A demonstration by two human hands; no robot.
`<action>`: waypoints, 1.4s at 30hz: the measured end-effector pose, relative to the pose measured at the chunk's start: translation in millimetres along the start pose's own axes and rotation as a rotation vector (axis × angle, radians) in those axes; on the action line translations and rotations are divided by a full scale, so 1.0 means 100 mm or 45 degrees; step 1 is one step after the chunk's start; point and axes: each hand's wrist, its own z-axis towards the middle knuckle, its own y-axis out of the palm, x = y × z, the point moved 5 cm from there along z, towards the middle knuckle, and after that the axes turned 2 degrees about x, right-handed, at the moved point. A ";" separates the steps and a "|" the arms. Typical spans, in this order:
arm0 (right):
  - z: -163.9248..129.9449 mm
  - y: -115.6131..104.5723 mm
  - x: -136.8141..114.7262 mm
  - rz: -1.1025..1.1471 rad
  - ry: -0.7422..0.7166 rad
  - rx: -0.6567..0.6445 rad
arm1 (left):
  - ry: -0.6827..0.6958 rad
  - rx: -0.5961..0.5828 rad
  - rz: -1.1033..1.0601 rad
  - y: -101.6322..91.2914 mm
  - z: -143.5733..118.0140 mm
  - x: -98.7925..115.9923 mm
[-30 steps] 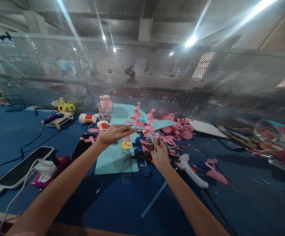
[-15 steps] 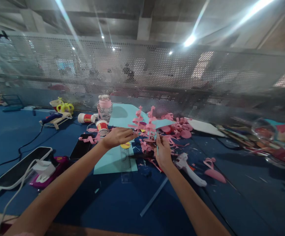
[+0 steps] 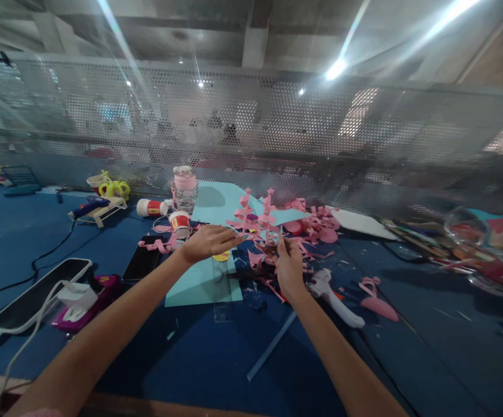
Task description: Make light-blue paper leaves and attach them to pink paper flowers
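Two upright pink paper decorations, each a spiral round a stem with a star at its tip, stand side by side: the left spiral tree (image 3: 245,209) and the right spiral tree (image 3: 267,215). My left hand (image 3: 211,241) is closed, its fingertips pinching at the foot of the left tree. Just right of the other tree, my right hand (image 3: 290,267) pinches a thin light-blue strip (image 3: 281,233) that points up. Whether this hand also touches the right tree is unclear. Pink paper scraps (image 3: 257,259) lie beneath and between both hands.
Light-blue paper sheets (image 3: 190,286) lie under and behind my hands, with a clear ruler (image 3: 222,295) on the near one. A white glue gun (image 3: 340,304) is at right. Phones (image 3: 38,295), paper cups (image 3: 179,223) and a bottle (image 3: 185,188) stand left.
The light-blue strip in my right hand pointed down before and points up now. The right tree's round base has gone from view beside that hand. My left hand has barely moved.
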 end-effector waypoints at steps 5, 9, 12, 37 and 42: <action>-0.01 -0.03 -0.07 -0.117 -0.004 0.037 | 0.008 -0.016 -0.009 0.00 0.01 0.02; -0.01 -0.08 -0.17 -0.258 -0.073 0.131 | 0.013 -0.011 -0.053 0.04 0.01 0.07; 0.01 -0.07 -0.24 -0.198 -0.099 0.138 | 0.052 -0.035 -0.115 0.10 0.02 0.16; 0.15 -0.18 -0.27 -0.072 -0.064 0.238 | 0.279 -0.072 -0.333 0.20 0.08 0.52; 0.16 -0.16 -0.27 -0.125 -0.008 0.174 | 0.270 -0.091 -0.404 0.20 0.07 0.48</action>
